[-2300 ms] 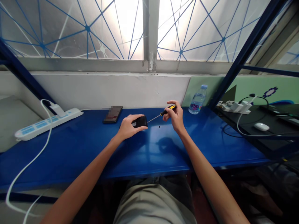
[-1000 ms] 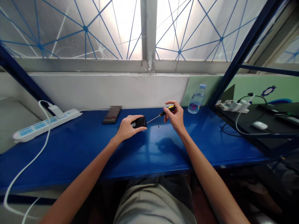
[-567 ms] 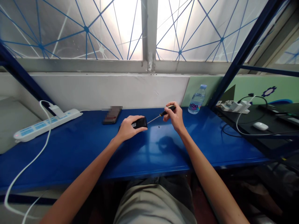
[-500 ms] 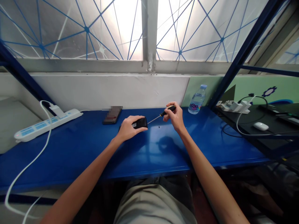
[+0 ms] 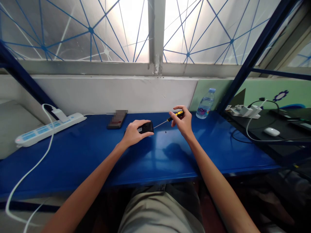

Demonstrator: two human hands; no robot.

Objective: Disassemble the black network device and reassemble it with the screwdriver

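My left hand (image 5: 133, 133) is closed around a small black box-shaped device (image 5: 146, 127) on the blue table (image 5: 155, 161), thumb along its near side and fingers over the far side. Part of the device is hidden under the palm, and I cannot make out its kind. A screwdriver (image 5: 179, 114) with a black and yellow handle is pinched in the fingers of my right hand (image 5: 184, 121). Its thin metal shaft slants down to the left, and the tip meets the device's right end. Just right of the device lies a tiny dark piece (image 5: 166, 132), too small to name.
A dark phone (image 5: 118, 119) lies toward the back left. Further left is a white power strip (image 5: 52, 127) with a plugged-in charger and cable. A water bottle (image 5: 206, 104) stands at the back right. Beyond the blue frame, a white mouse (image 5: 271, 131) sits on a black desk.
The screwdriver handle has turned in my right fingers, showing more yellow, and those fingers have shifted slightly. My left hand and the device have stayed in place.
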